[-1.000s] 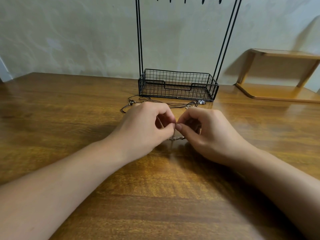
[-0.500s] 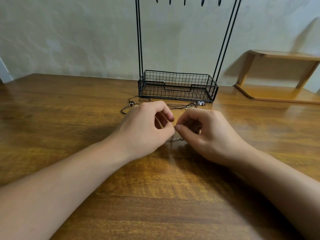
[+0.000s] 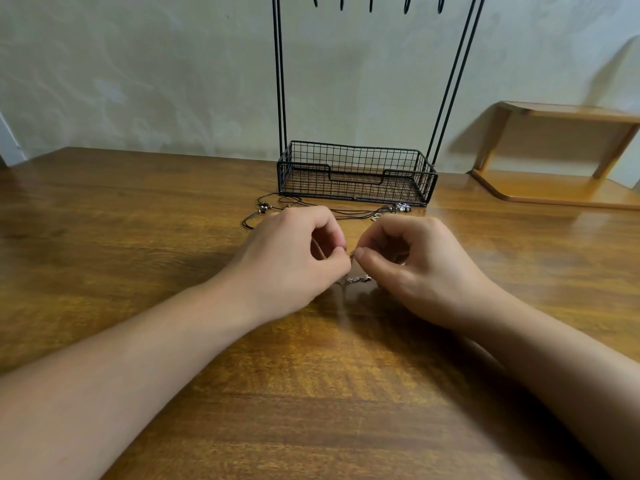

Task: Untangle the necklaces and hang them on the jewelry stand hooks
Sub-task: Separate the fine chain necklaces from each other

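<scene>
Surface: glossy brown wooden surface [image 3: 104, 258] ran from the near edge to a pale plastered wall [image 3: 138, 81].
Forearms: two bare forearms reached forward from the lower corners and met near the middle.
Left hand: the left hand [image 3: 291, 261] was curled, thumb and forefinger pinched together on a fine silver chain necklace [image 3: 356, 279].
Right hand: the right hand [image 3: 415, 268] was curled the same way, its thumb and forefinger pinched on the same chain, fingertips almost touching those of the left.
Chain: a short bunched length hung below and between the two hands, just above the wood; how it was knotted was too small to tell.
Cord necklaces: black cord necklaces with small beads [image 3: 263, 209] lay loose beyond the hands, just in front of the basket, with small silver pendants [image 3: 401, 207] at the right end.
Stand: a black wire jewelry stand [image 3: 280, 81] stood near the wall, its rectangular mesh basket base [image 3: 356, 173] resting on the wood.
Hooks: black hooks [image 3: 370, 3] showed at the top edge, nothing seen hanging from them.
Shelf: a small wooden corner shelf [image 3: 561, 150] sat far right.
</scene>
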